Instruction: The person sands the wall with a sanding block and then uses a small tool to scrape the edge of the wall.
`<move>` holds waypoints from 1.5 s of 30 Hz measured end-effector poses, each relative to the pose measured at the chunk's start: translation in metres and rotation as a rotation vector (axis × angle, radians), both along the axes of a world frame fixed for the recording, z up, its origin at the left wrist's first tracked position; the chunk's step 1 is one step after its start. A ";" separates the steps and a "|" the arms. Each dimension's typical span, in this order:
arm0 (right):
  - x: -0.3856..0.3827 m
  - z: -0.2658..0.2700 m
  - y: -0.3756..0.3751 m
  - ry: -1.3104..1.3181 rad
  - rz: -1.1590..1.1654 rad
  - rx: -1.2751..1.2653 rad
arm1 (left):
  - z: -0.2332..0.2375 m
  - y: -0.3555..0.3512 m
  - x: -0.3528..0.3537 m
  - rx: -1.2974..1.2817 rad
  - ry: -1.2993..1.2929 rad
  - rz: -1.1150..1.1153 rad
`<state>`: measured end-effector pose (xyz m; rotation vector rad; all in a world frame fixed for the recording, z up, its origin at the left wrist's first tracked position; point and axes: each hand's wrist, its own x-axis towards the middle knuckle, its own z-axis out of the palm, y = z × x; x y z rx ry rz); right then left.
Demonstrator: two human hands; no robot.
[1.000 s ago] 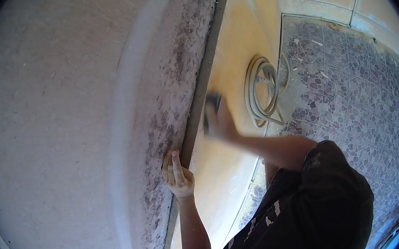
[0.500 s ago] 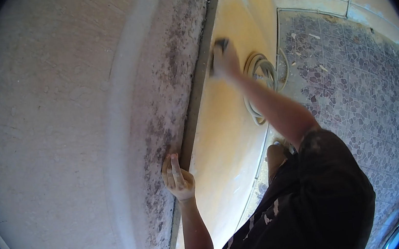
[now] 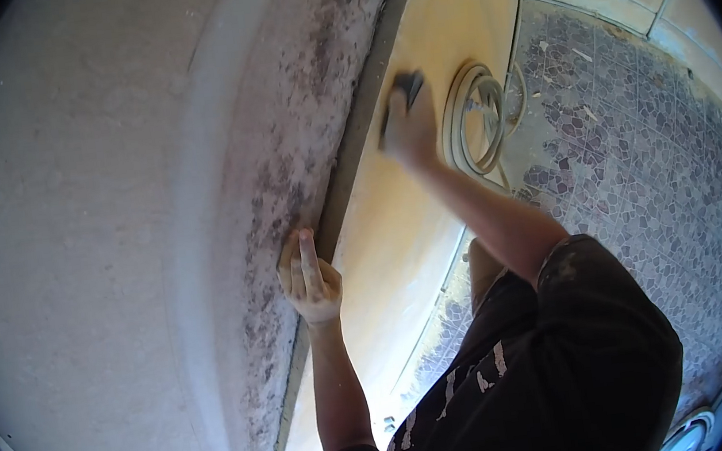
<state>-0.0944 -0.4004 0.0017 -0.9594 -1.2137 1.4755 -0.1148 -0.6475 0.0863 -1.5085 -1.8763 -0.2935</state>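
My right hand (image 3: 413,130) grips a dark flat block, like a sanding block (image 3: 409,86), against the yellow wall (image 3: 387,182) close to its grey edge strip (image 3: 359,128). Motion blurs this hand and the block a little. My left hand (image 3: 312,284) is nearer to me, at the border between the edge strip and the pale surface (image 3: 93,220). Its index finger is stretched out and the others are partly bent, resting on the surface with nothing held. Dark speckled stains (image 3: 284,176) run along the pale surface beside the fingers.
A coiled beige hose (image 3: 456,121) lies by the foot of the yellow wall, to the right of my right hand. The floor with stone-pattern tiles (image 3: 611,152) has small pale scraps on it. A round object (image 3: 688,438) shows at the bottom right.
The view has shifted, so the hose and floor sit higher in it. Relative to the hose, my right hand with the sanding block has come slightly towards me. My left hand stays at the edge.
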 end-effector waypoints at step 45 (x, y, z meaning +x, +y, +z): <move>0.012 0.021 -0.101 0.057 0.025 -0.070 | 0.006 -0.119 0.013 -0.112 -0.116 -0.194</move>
